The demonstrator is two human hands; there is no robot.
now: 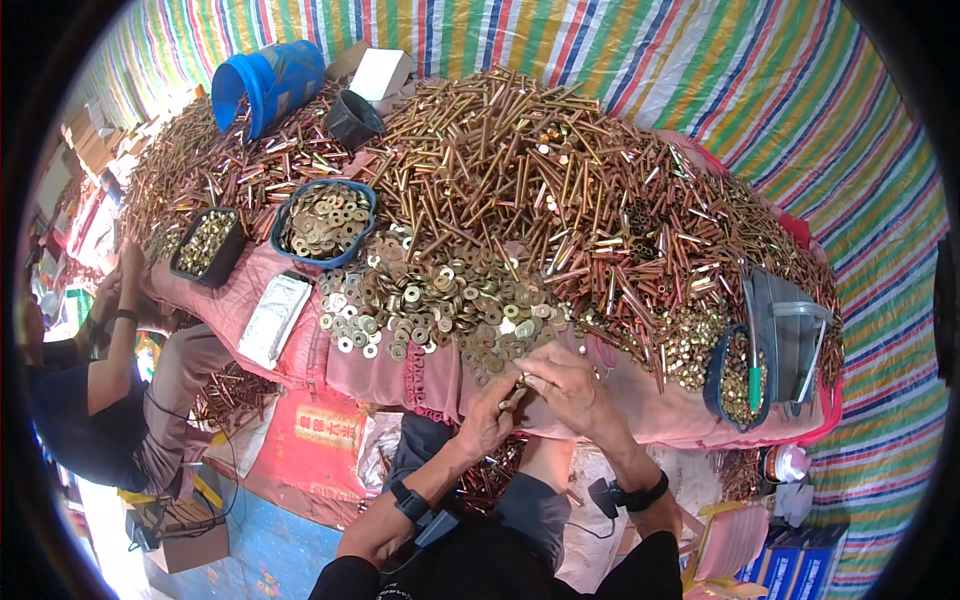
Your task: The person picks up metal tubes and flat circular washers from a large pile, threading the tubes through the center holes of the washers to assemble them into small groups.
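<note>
Close together at the near edge of the cloth-covered work surface, both my hands are closed. My left hand (486, 416) grips a small brass-coloured metal part (516, 392), whose exact kind is mostly hidden by the fingers. The right hand (565, 382) pinches with thumb and fingers at that same spot; what is inside its pinch I cannot make out. Just beyond them spreads a heap of flat round washers (440, 295). Behind the washers rises a large pile of long brass-coloured bolts (500, 160). Small nuts (690, 345) lie loose to the right of my hands.
A blue tub of washers (277, 240) and a dark tray of nuts (236, 250) stand left. Right are a nut-filled container (712, 390), a green pen (755, 388) and a grey bin (775, 300). A blue bucket (262, 95) lies tipped behind. Another person (90, 400) sits left.
</note>
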